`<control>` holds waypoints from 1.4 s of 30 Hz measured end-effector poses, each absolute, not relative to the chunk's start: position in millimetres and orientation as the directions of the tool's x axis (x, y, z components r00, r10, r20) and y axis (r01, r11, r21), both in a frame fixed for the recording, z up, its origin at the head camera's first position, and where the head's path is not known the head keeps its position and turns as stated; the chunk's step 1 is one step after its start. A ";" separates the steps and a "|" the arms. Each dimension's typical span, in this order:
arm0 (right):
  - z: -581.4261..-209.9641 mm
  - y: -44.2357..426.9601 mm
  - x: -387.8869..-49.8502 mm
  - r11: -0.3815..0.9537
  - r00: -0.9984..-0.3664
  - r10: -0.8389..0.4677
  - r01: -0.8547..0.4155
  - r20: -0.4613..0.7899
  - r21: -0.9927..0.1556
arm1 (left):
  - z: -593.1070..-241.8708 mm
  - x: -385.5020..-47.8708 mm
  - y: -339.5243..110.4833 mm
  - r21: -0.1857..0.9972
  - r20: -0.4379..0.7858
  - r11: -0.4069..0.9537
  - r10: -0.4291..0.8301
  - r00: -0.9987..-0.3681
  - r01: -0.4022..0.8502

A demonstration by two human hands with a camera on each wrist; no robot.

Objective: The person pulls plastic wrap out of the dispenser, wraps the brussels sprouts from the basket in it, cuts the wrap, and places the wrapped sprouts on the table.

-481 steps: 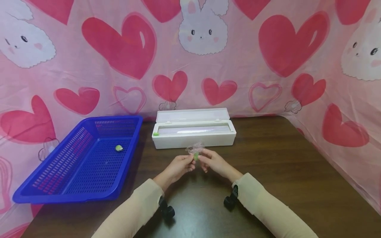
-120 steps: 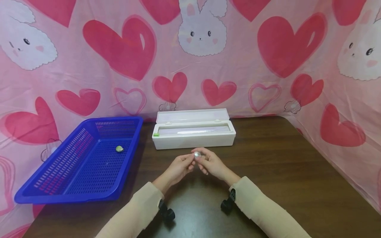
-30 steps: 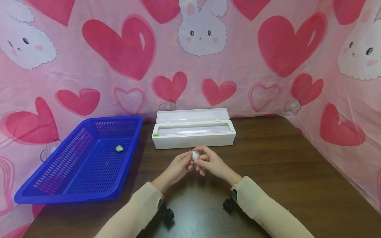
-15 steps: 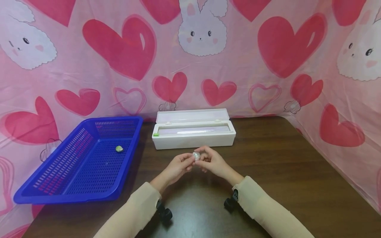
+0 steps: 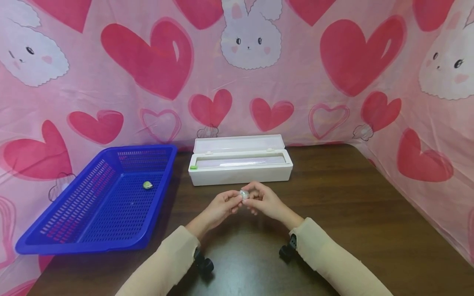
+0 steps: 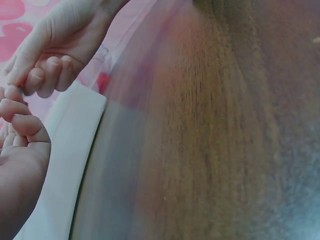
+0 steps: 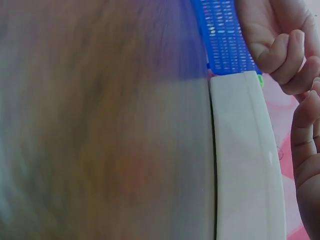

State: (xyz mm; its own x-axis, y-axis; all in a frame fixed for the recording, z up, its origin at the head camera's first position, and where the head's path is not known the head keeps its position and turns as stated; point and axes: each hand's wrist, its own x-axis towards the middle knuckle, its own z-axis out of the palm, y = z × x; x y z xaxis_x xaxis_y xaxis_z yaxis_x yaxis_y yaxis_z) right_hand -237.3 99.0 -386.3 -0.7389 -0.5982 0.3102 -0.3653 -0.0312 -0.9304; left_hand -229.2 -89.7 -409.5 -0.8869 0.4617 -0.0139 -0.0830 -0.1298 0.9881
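Observation:
In the head view my left hand (image 5: 220, 208) and right hand (image 5: 268, 204) meet over the table in front of a long white box. Between thumb and fingers, both pinch a small round thing wrapped in shiny clear film (image 5: 244, 194). It looks whitish and silvery here; what lies inside cannot be made out. Both hands also show in the left wrist view, the left (image 6: 22, 165) below and the right (image 6: 70, 45) above, where the fingers hide the wrapped thing. A similar small green-and-white thing (image 5: 147, 185) lies in the blue basket.
The blue plastic basket (image 5: 89, 245) stands on the left of the brown wooden table (image 5: 355, 213). A white cling-film dispenser box (image 5: 240, 176) with its lid raised sits just beyond the hands. Pink patterned cloth (image 5: 307, 57) hangs behind and along the sides.
Sixteen seconds ago a green thing showed between the fingers with loose film standing up from it; now the film is gathered close into a ball. Over the last second the hands have turned it slightly.

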 end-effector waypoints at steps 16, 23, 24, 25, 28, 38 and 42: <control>-366.1 108.2 -247.7 0.074 -0.750 -0.599 -0.400 0.281 -0.913 | -391.5 -241.6 -90.9 0.997 -0.032 -0.053 0.419 -0.908 -0.060; -361.8 113.6 -254.6 0.083 -0.765 -0.580 -0.399 0.282 -0.913 | -379.2 -248.8 -96.0 0.999 0.002 -0.036 0.322 -0.947 -0.010; -361.3 114.5 -255.3 0.085 -0.766 -0.579 -0.398 0.280 -0.914 | -377.4 -250.2 -96.3 0.999 0.013 -0.040 0.311 -0.950 0.000; -360.8 115.6 -256.0 0.090 -0.769 -0.577 -0.396 0.276 -0.914 | -375.7 -251.7 -96.6 0.999 0.021 -0.048 0.300 -0.954 0.007; -359.5 119.1 -258.1 0.111 -0.775 -0.573 -0.396 0.267 -0.912 | -370.3 -256.2 -97.7 0.998 0.041 -0.056 0.259 -0.965 0.027; -357.2 133.1 -264.9 0.165 -0.813 -0.532 -0.375 0.238 -0.912 | -353.7 -271.4 -108.8 0.996 0.085 -0.013 0.107 -0.991 0.085; -356.5 138.1 -266.4 0.180 -0.827 -0.514 -0.362 0.226 -0.915 | -348.1 -276.3 -115.8 0.995 0.093 0.040 0.055 -0.994 0.095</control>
State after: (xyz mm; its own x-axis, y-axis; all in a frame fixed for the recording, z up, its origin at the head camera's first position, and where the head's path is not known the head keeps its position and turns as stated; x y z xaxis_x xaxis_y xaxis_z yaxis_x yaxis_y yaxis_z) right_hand -266.4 138.1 -356.5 -0.8273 -0.5142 0.2261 -0.3617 0.1797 -0.9148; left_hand -276.3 -115.8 -348.1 -0.9941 0.0554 0.0928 0.0950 0.0401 0.9947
